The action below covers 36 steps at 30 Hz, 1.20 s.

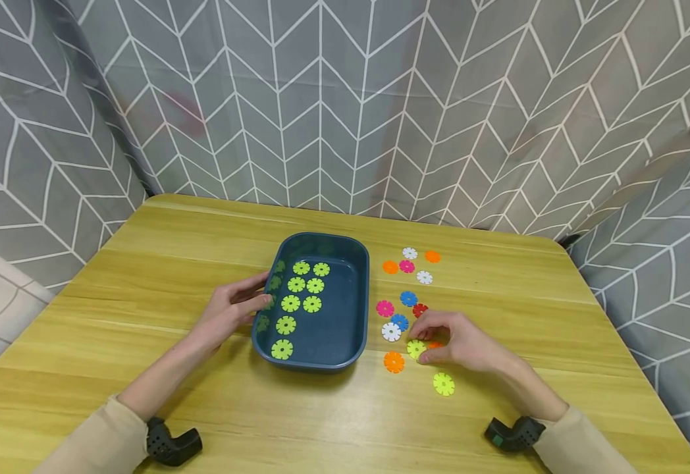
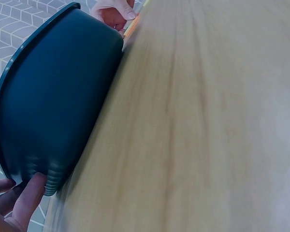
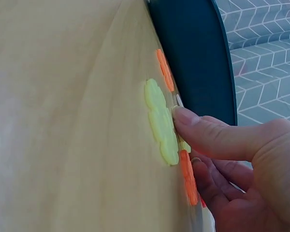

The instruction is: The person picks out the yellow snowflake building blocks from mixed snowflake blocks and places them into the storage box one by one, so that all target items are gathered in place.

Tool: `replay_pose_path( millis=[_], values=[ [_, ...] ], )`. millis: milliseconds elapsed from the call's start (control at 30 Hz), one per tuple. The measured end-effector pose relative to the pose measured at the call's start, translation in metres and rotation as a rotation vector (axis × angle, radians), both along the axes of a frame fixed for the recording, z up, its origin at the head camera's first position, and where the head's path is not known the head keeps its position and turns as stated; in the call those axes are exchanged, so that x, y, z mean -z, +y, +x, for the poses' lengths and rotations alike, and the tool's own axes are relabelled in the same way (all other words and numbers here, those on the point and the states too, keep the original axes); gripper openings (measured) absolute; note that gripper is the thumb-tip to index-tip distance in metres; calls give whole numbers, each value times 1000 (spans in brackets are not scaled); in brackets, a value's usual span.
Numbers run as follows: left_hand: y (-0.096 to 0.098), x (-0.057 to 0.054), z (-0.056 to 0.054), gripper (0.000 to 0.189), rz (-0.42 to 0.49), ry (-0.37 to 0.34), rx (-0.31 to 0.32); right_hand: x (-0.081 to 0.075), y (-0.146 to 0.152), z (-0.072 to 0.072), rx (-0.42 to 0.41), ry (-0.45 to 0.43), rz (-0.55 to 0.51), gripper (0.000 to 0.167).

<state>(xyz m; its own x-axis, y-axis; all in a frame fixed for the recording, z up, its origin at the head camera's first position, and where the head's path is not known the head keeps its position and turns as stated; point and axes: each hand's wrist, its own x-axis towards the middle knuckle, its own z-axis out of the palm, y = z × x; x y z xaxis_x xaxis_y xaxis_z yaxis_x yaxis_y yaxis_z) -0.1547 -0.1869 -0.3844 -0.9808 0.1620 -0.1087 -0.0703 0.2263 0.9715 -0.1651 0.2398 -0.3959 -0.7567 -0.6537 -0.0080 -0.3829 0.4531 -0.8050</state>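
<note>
A dark blue plastic tub (image 1: 336, 329) stands on the table. My left hand (image 1: 232, 306) holds its left side, thumb over the rim and fingers against the outer wall; in the left wrist view, fingers (image 2: 31, 200) touch the ridged end of that wall. Several yellow-green notched interlocking discs (image 1: 290, 303) lie inside, in two columns on the left. To the tub's right, my right hand (image 1: 457, 339) pinches a yellow-green disc (image 1: 416, 349) at table level between thumb and fingers. An orange disc (image 1: 435, 345) lies partly hidden under this hand, and another yellow-green disc (image 1: 444, 384) is nearer me.
Between tub and right hand lie loose discs: white (image 1: 390, 332), blue (image 1: 408, 299), pink (image 1: 385, 309), red (image 1: 420, 310) and orange (image 1: 394, 362). More white, orange and pink discs (image 1: 407, 266) lie farther back. A patterned grey curtain (image 1: 345, 112) hangs behind the wooden table (image 1: 191, 243).
</note>
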Motion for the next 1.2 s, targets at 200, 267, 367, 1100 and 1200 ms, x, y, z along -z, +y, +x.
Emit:
replay_pose_path(
  millis=[200,267,367,1100,1200],
  values=[
    [0,1,0,62,-2,4,1,1,0,0,-9,25,-6,26],
    [-1,1,0,61,-1,5,2,1,0,1,-13,32,-11,26],
    [0,0,0,60,1,6,3,1,-1,1,-14,54,-24,25],
    [1,-2,1,62,2,8,3,3,0,-2,137,-24,-27,23],
    [0,-3,2,63,6,10,7,2,0,-1,152,-34,-28,24]
  ],
)
